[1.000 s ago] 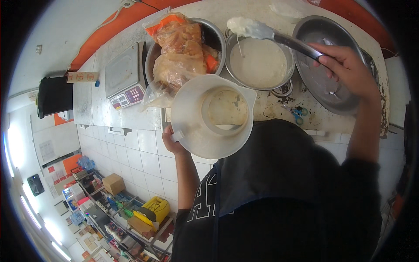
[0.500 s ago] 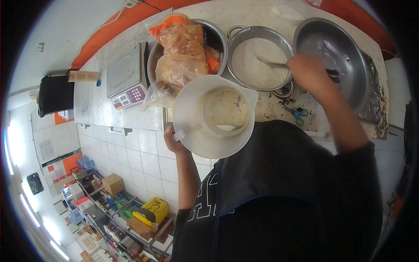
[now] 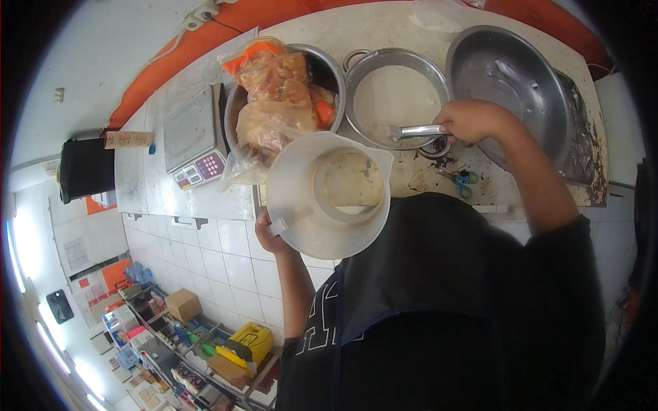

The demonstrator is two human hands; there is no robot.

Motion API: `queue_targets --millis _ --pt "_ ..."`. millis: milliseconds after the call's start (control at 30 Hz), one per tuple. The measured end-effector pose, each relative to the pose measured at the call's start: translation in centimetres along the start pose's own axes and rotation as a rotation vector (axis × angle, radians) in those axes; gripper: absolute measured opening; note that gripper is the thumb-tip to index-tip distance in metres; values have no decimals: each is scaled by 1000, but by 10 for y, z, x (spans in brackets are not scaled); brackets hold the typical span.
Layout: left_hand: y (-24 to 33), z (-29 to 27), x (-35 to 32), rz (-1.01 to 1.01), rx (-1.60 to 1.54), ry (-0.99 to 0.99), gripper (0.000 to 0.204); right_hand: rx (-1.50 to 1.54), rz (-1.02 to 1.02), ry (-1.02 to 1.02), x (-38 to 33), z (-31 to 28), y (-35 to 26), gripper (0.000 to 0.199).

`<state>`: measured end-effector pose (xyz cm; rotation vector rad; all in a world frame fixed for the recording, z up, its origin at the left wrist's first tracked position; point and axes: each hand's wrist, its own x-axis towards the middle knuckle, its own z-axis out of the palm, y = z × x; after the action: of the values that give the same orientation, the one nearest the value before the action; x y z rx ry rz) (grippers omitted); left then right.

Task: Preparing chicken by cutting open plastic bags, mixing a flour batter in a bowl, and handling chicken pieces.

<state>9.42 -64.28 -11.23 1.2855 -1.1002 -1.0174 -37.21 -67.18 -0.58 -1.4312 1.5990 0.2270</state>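
My left hand (image 3: pixel 267 233) grips the handle of a large translucent plastic pitcher (image 3: pixel 291 212), tilted so that its open mouth shows. A little cloudy residue marks its bottom. In my right hand (image 3: pixel 473 121) is a shiny metal-handled utensil (image 3: pixel 421 131), held over the near right rim of a steel pot (image 3: pixel 351 103) with loop handles. Its far end meets the white, batter-like liquid (image 3: pixel 397 96) in the pot; the shape of that end cannot be made out.
Left of the pot, a steel bowl (image 3: pixel 334 68) holds plastic bags of orange-brown food (image 3: pixel 277 103). Further left is a digital scale (image 3: pixel 188 133). A wide steel basin (image 3: pixel 507 82) stands at the right. Blue-handled scissors (image 3: pixel 464 181) lie near the table's front edge.
My right hand has shifted slightly down and left, and the utensil has swung from the pot's middle to its near side. My left hand still holds the pitcher.
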Motion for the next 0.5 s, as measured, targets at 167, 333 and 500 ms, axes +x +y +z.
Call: queue_targets --millis 167,333,500 --pt "-9 -4 -3 370 565 86 43 -180 -39 211 -19 -8 -6 19" --pt "-15 -8 4 2 29 51 41 -379 -77 103 -27 -8 -21 18" --pt "23 19 -2 -171 -259 74 43 -706 -75 176 -29 -32 -30 16"
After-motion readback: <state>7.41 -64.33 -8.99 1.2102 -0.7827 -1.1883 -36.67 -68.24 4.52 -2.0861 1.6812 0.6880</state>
